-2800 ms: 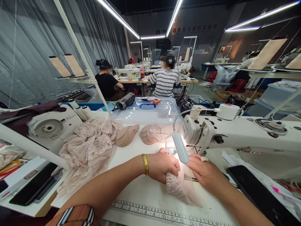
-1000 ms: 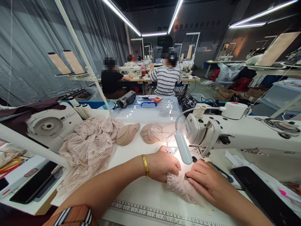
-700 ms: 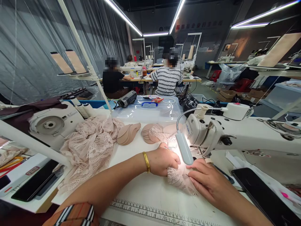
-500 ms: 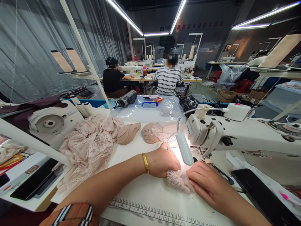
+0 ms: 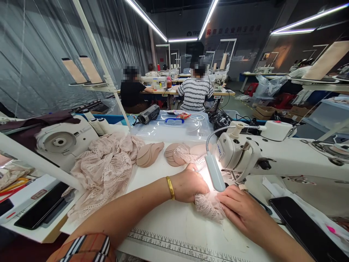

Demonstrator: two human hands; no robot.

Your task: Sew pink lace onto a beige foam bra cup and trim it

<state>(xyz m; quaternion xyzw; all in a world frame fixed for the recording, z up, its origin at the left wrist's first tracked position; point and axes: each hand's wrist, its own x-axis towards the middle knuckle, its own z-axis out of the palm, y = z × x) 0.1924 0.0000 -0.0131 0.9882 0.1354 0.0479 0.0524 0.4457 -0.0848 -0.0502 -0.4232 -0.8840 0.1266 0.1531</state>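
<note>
A pale pink lace piece (image 5: 208, 206) lies on the white sewing table between my two hands, just in front of the sewing machine (image 5: 240, 151). My left hand (image 5: 192, 185), a gold bracelet at its wrist, is closed on the lace from the left. From the right, my right hand (image 5: 237, 203) pinches the lace's other side with its fingertips. A clip-on lamp (image 5: 215, 173) on a bent metal neck shines on the spot and hides the needle area. Beyond my left hand, beige foam cups (image 5: 173, 154) lie stacked, with lace over some of them.
Left of my forearm is a heap of pink lace (image 5: 105, 171), beside another stack of beige cups (image 5: 149, 154). A ruler strip (image 5: 177, 247) runs along the front edge. A black phone (image 5: 302, 225) lies at the right. Behind stands a clear plastic bin (image 5: 152, 133); people sit at machines farther off.
The whole view has shifted slightly. Both hands keep their hold on the lace near the machine, with hardly any movement of their own.
</note>
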